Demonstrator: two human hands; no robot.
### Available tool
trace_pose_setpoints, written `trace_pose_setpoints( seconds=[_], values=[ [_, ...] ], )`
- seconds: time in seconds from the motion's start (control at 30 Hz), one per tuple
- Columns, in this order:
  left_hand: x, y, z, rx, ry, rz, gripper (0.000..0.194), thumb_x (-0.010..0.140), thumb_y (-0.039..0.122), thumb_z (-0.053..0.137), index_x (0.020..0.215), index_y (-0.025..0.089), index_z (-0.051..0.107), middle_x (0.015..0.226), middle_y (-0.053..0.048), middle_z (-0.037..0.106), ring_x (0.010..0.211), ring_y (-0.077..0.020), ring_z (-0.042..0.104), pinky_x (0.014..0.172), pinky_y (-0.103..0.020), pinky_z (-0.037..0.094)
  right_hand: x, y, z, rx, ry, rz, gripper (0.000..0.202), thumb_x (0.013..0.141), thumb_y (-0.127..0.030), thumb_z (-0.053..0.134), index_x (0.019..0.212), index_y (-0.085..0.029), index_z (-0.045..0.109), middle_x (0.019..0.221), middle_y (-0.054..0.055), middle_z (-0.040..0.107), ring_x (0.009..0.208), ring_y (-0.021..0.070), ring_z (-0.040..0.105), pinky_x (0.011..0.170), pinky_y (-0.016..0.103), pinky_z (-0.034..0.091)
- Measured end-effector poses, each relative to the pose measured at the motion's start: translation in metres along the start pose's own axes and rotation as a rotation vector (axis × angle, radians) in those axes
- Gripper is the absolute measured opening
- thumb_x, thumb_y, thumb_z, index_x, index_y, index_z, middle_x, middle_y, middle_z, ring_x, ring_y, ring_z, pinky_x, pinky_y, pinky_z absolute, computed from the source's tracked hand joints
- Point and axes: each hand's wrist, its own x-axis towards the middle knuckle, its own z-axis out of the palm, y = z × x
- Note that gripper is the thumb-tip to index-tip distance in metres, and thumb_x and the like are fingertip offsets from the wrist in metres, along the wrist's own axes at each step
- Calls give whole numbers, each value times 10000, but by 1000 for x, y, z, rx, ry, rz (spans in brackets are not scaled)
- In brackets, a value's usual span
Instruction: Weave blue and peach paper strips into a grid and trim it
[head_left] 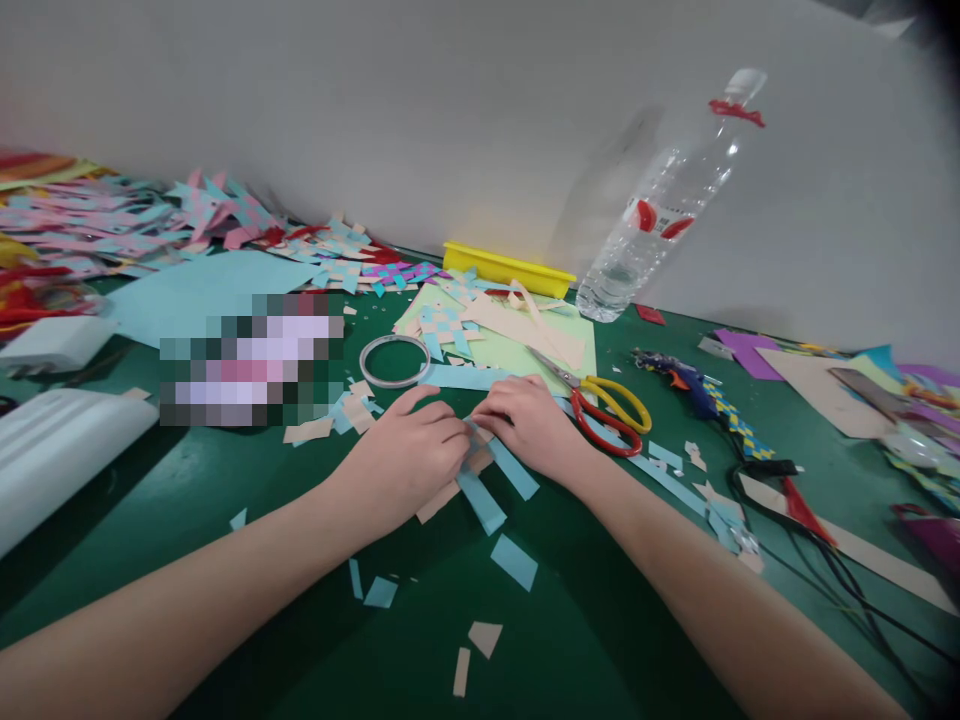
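Observation:
Near the middle of the green table point(337, 640), my left hand point(412, 450) and my right hand point(529, 420) meet over a small piece of woven paper strips point(478, 462), blue and peach. Both hands have their fingers curled and pinched on its upper edge; the fingertips partly hide it. Blue strip ends point(481, 500) stick out below the hands. Just beyond my right hand lie scissors point(592, 400) with one red and one yellow handle. A roll of clear tape point(395, 361) lies flat beyond my left hand.
A water bottle point(667, 210) leans at the wall behind a yellow tray point(510, 270). Woven paper pieces point(82, 220) heap up at the back left. White devices point(67, 450) sit at the left, black cables point(840, 570) at the right. Paper scraps point(514, 562) lie around.

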Motion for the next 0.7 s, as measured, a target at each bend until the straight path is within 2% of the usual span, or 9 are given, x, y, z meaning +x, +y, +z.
trace_pose_setpoints(
  seconds=[0.27,0.47,0.7],
  values=[
    [0,0,-1,13,-20,5,178,875,125,482,856,150,658,884,-50,677,924,-198,584,1030,-463,323,1,5,2,13,0,-31,187,909,-221,503,814,-197,661,794,-7,630,800,137,522,749,310,249],
    [1,0,-4,18,29,-30,217,908,169,443,874,143,655,935,-71,674,921,-201,587,969,-441,380,2,3,3,-44,8,-16,173,885,-242,553,756,-210,664,743,-9,624,792,146,523,758,323,243],
    [2,-1,-3,-37,20,-35,274,935,215,412,914,146,677,914,-68,698,928,-209,593,968,-449,366,1,1,-1,-91,-28,-22,167,871,-312,584,781,-230,698,755,-12,649,819,151,519,763,323,243]
  ],
)
